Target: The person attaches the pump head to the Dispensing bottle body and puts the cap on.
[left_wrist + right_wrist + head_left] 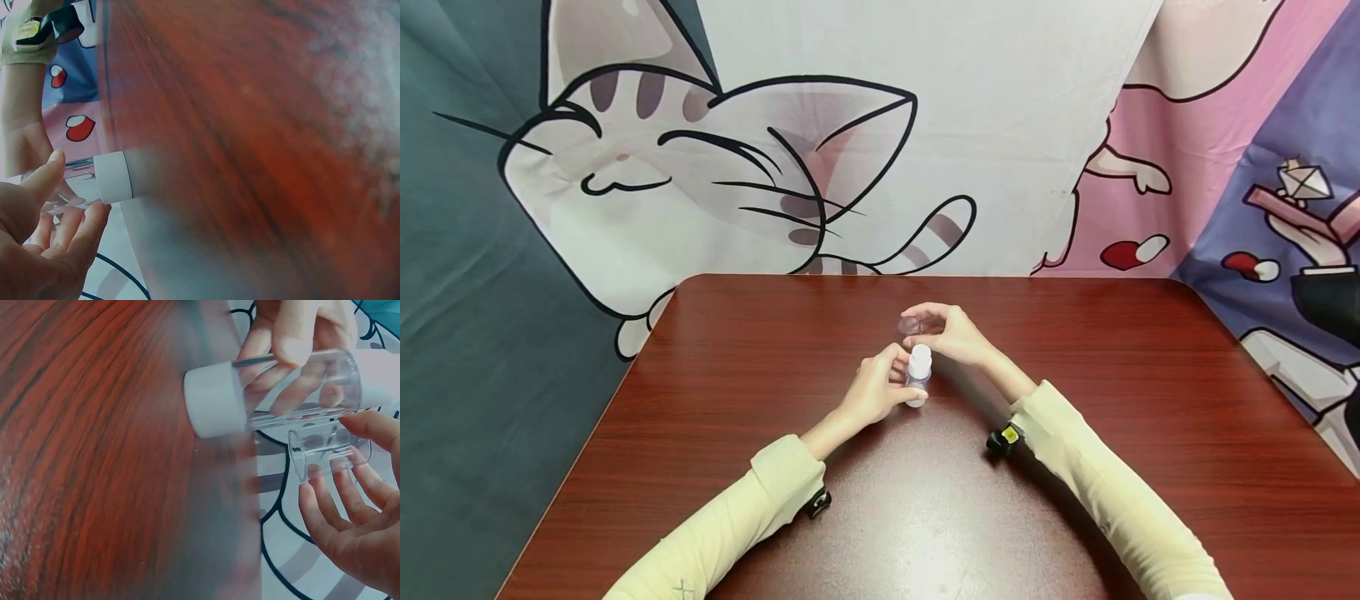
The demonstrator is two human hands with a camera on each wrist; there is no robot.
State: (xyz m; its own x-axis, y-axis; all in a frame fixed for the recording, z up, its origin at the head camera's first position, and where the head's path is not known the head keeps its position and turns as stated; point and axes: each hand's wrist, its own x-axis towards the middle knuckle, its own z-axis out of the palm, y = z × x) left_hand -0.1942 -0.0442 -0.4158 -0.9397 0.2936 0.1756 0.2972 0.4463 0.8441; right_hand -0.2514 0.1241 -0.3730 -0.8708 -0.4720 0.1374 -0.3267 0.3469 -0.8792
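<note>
My left hand (872, 388) grips a small clear bottle (918, 377) by its see-through body, thumb on one side and fingers on the other. The bottle stands upright, with a white top (377, 378) and a white base (114, 177); whether the base touches the table I cannot tell. Just beyond it, my right hand (957, 335) holds a clear hollow cap (328, 450) between thumb and fingers. In the right wrist view the cap is beside the bottle's upper part, off its top. Part of the bottle's body is covered by the left fingers.
Both hands are over a glossy reddish-brown table (737, 350). Its far edge meets a hanging cloth (1000, 133) printed with cartoon cats. A dark wrist camera (1003, 439) sits under the right cuff, another (817, 502) under the left.
</note>
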